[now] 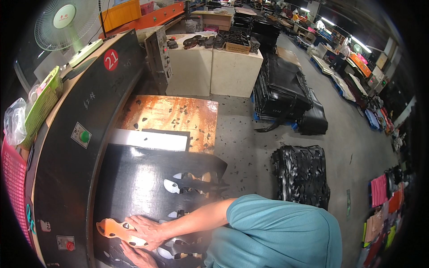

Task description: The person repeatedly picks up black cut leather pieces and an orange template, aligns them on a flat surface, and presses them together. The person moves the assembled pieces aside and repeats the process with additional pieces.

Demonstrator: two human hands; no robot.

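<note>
An orange sole-shaped template [115, 229] with dark holes lies over the black sheet [134, 178], close to the machine's front. My right hand [148, 231] grips its right side, with the fingers reaching over the upper edge. Below it, my left hand [137, 257] holds the template's lower edge; part of this hand is cut off by the frame's bottom. The black sheet has several sole-shaped cutouts [171, 186] along its right part, where white and brown show through. My right arm, in a teal sleeve [277, 232], reaches in from the right.
On the left runs a black machine beam [103, 96] with a green button [84, 136] and a red button [70, 245]. A fan [64, 17] and green basket [44, 105] sit above it. Stacked black sheets [286, 89] and a black pile [303, 174] stand on the scrap-strewn floor.
</note>
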